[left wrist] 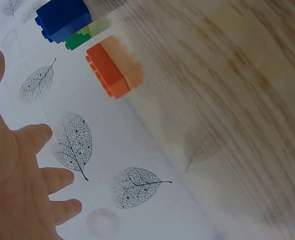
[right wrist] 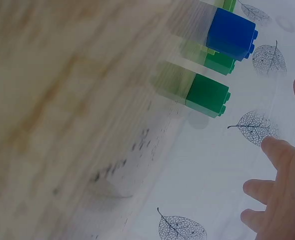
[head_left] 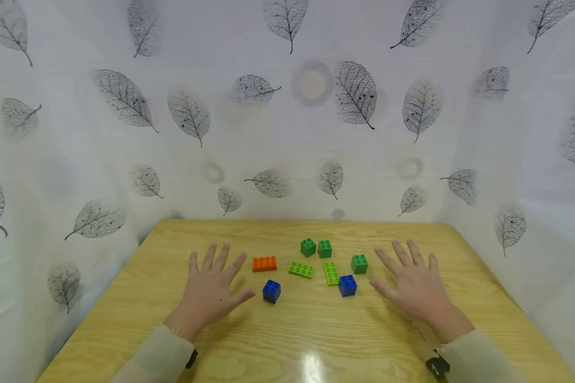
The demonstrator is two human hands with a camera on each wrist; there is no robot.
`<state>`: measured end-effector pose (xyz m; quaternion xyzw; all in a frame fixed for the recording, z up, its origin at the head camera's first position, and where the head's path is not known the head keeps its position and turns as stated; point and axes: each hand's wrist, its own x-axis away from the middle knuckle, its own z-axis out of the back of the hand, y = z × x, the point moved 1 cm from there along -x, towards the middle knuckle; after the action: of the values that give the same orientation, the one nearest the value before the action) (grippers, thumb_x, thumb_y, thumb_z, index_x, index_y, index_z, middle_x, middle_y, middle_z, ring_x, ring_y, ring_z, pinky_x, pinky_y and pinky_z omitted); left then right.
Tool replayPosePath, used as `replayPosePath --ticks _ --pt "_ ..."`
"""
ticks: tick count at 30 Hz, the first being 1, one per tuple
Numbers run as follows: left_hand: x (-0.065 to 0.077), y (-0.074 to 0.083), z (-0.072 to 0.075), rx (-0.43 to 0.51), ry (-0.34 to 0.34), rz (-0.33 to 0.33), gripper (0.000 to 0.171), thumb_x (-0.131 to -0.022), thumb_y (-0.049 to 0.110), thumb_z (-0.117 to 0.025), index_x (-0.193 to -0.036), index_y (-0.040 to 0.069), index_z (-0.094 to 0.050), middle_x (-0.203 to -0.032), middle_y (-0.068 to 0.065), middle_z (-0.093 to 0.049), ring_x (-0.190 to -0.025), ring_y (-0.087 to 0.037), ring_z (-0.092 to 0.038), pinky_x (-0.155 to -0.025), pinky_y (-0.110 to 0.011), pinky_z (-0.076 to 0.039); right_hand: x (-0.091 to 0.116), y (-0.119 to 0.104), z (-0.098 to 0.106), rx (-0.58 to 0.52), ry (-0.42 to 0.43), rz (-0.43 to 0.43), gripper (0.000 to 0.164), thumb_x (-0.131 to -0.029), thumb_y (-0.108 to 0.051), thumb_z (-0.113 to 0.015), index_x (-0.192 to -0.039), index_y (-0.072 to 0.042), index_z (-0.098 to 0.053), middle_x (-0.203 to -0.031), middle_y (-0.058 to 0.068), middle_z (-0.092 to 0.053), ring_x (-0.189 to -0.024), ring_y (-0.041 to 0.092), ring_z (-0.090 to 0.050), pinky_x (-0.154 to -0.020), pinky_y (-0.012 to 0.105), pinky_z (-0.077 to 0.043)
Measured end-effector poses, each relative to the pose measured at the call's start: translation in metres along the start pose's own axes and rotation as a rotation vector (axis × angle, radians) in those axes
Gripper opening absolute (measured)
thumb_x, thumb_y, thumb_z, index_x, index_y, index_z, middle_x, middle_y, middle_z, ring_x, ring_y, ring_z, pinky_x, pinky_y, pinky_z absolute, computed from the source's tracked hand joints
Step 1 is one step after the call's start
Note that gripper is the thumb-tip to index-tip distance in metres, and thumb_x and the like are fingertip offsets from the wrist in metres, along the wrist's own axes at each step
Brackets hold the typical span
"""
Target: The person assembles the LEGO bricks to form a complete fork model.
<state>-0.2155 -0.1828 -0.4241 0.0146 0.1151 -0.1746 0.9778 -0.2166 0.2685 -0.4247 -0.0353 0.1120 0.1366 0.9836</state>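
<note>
My left hand [head_left: 212, 291] has its fingers spread and holds nothing; the thumb points at a blue block [head_left: 271, 291]. An orange block [head_left: 264, 264] lies beyond that thumb. Opposite it, my right hand [head_left: 414, 287] is likewise spread and bare, with a second blue block [head_left: 347, 285] and a green block [head_left: 359, 264] just left of its thumb and fingers. Between the hands lie two flat lime blocks [head_left: 301, 269], and behind them two more green blocks [head_left: 308, 247]. In the left wrist view the orange block [left wrist: 107, 72] stands apart from the fingers.
All the blocks sit on a wooden table [head_left: 287, 330] with a glossy top. A white curtain [head_left: 249, 133] with a leaf print rises along its back and both sides. A dark band [head_left: 437, 365] shows at the right sleeve.
</note>
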Motion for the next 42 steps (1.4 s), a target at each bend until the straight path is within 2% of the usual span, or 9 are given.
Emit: replayPosePath --ticks 6,11,15,19,24,28,34,37,42 --pt "-0.001 0.004 -0.001 0.011 0.008 -0.018 0.085 -0.09 0.075 -0.052 -0.158 0.025 -0.038 -0.164 -0.019 -0.022 -0.151 -0.045 -0.01 -0.11 -0.075 -0.003 -0.001 -0.004 -0.002 0.001 0.009 0.015 0.078 -0.096 -0.069 -0.048 -0.16 -0.026 -0.032 -0.164 0.02 -0.022 -0.149 0.049 -0.009 -0.105 0.081 -0.008" --pt "-0.004 0.014 -0.006 0.095 -0.05 -0.028 0.089 -0.091 0.071 -0.056 -0.161 0.024 -0.031 -0.164 -0.018 -0.021 -0.15 -0.045 -0.013 -0.11 -0.075 -0.007 -0.004 -0.011 -0.002 -0.012 0.003 0.049 0.076 -0.097 -0.066 -0.049 -0.159 -0.023 -0.036 -0.163 0.021 -0.024 -0.149 0.048 -0.012 -0.107 0.078 -0.01" --pt "-0.005 0.023 -0.01 0.207 -0.124 -0.02 0.09 -0.091 0.066 -0.061 -0.162 0.021 -0.027 -0.165 -0.017 -0.02 -0.15 -0.043 -0.014 -0.112 -0.073 -0.011 -0.005 -0.018 -0.003 -0.049 -0.008 0.07 0.074 -0.098 -0.062 -0.051 -0.158 -0.02 -0.037 -0.162 0.021 -0.026 -0.149 0.047 -0.014 -0.108 0.077 -0.012" --pt "-0.008 0.032 -0.012 0.354 -0.153 -0.009 0.087 -0.091 0.051 -0.072 -0.16 0.017 -0.032 -0.163 -0.016 -0.026 -0.149 -0.042 -0.022 -0.114 -0.066 -0.021 -0.007 -0.024 -0.005 -0.088 -0.013 0.079 0.073 -0.099 -0.059 -0.053 -0.158 -0.019 -0.038 -0.16 0.021 -0.031 -0.148 0.047 -0.019 -0.108 0.076 -0.016" --pt "-0.014 0.043 -0.015 0.634 -0.206 0.008 0.081 -0.092 0.032 -0.076 -0.158 0.011 -0.034 -0.16 -0.014 -0.035 -0.146 -0.036 -0.032 -0.115 -0.056 -0.028 -0.008 -0.03 -0.006 -0.116 -0.007 0.089 0.073 -0.098 -0.057 -0.056 -0.157 -0.019 -0.038 -0.157 0.022 -0.037 -0.145 0.048 -0.026 -0.107 0.074 -0.023" --pt "-0.019 0.051 -0.019 0.821 -0.274 0.057 0.078 -0.093 0.02 -0.074 -0.158 0.011 -0.032 -0.16 -0.011 -0.035 -0.144 -0.034 -0.034 -0.114 -0.057 -0.03 -0.01 -0.035 -0.007 -0.165 -0.004 0.108 0.072 -0.098 -0.053 -0.061 -0.156 -0.015 -0.041 -0.153 0.023 -0.041 -0.14 0.049 -0.035 -0.105 0.07 -0.032" --pt "-0.022 0.057 -0.028 0.954 -0.355 0.187 0.068 -0.095 0.015 -0.071 -0.155 0.015 -0.039 -0.157 -0.013 -0.039 -0.137 -0.037 -0.043 -0.107 -0.062 -0.037 -0.014 -0.046 -0.012 -0.33 -0.088 0.098 0.066 -0.098 -0.042 -0.065 -0.154 -0.013 -0.044 -0.153 0.021 -0.043 -0.136 0.046 -0.042 -0.104 0.066 -0.038" --pt "-0.023 0.059 -0.032 0.994 -0.372 0.191 0.058 -0.097 0.015 -0.067 -0.151 0.016 -0.046 -0.154 -0.012 -0.042 -0.134 -0.035 -0.046 -0.106 -0.061 -0.038 -0.017 -0.05 -0.015 -0.385 -0.135 0.079 0.062 -0.099 -0.039 -0.065 -0.152 -0.014 -0.046 -0.152 0.018 -0.044 -0.137 0.044 -0.043 -0.104 0.065 -0.038" --pt "-0.025 0.068 -0.037 1.011 -0.387 0.159 0.046 -0.097 0.014 -0.065 -0.142 0.019 -0.055 -0.148 -0.011 -0.048 -0.133 -0.033 -0.047 -0.107 -0.059 -0.039 -0.023 -0.055 -0.019 -0.455 -0.194 0.068 0.057 -0.099 -0.038 -0.065 -0.149 -0.013 -0.05 -0.15 0.014 -0.048 -0.137 0.038 -0.044 -0.106 0.061 -0.038"
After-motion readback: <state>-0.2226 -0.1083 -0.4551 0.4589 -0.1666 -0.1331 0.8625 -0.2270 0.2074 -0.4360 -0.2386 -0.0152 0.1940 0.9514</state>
